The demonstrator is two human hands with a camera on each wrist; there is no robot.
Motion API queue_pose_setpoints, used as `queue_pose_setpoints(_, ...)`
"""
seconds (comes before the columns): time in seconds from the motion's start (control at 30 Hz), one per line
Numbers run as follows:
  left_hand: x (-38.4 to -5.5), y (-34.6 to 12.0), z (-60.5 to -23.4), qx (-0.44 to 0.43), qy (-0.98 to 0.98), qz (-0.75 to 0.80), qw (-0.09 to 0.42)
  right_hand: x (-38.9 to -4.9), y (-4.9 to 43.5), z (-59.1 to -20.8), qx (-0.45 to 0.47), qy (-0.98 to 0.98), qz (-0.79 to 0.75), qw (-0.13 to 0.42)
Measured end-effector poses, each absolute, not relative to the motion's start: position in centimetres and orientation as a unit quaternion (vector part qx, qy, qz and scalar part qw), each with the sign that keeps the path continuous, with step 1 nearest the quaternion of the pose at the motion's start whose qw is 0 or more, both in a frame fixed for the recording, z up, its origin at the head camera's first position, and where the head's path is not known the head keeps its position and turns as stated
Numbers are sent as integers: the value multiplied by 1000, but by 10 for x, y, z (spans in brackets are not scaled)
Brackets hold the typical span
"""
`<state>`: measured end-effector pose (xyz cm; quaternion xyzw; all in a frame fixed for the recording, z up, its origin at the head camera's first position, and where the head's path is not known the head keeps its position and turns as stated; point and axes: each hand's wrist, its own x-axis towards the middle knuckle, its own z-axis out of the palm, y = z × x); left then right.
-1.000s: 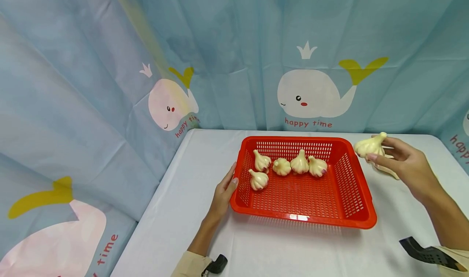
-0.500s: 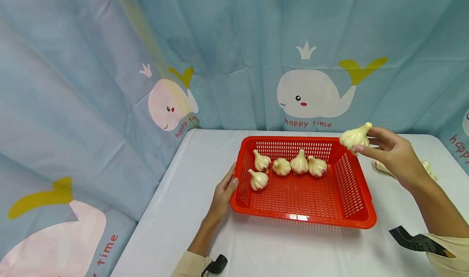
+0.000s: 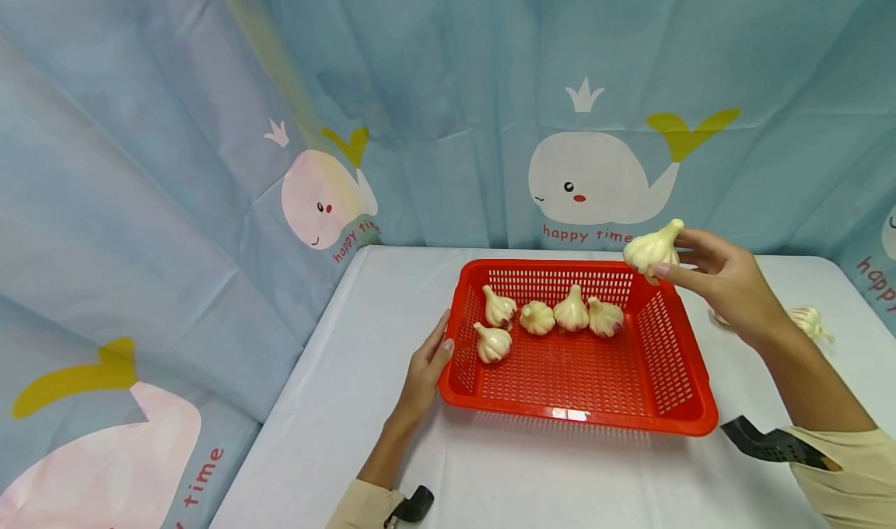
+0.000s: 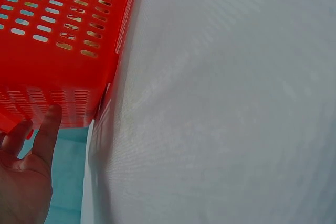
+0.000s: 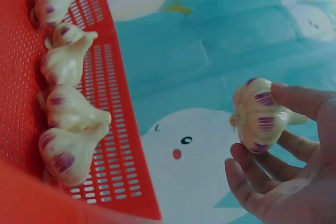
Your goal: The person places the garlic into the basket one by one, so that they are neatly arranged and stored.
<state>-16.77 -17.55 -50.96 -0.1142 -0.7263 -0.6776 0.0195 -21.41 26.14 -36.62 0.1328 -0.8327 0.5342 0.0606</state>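
Observation:
My right hand pinches a pale garlic bulb between thumb and fingers, just above the far right corner of a red basket. In the right wrist view, the held garlic bulb shows purple streaks, and its stem points toward the palm. At the basket's left end, my left hand rests against the outside with fairly straight fingers; the left wrist view shows a fingertip on the perforated wall. Several garlic bulbs lie inside, mostly along the far side, with one garlic bulb nearer the left wall.
Right of the basket, partly behind my right forearm, another garlic bulb lies on the white tabletop. A pale thing beside it is mostly hidden by my hand. A blue whale-print curtain hangs behind the table.
My right hand has moved left and upward with the garlic bulb, from beside the basket to above its far right corner. My left hand and the basket stay put.

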Motion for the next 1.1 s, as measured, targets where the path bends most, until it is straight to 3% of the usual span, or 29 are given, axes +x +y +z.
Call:
queue_pose_setpoints(0.73,-169,-176,-510,-116,-724,-680,19,-232,228,-358,185,-819,541,34)
queue_pose_setpoints(1.1,-168,-176,-510,-113,-727,-677,18,-242,209,-360,168,-837,520,-7)
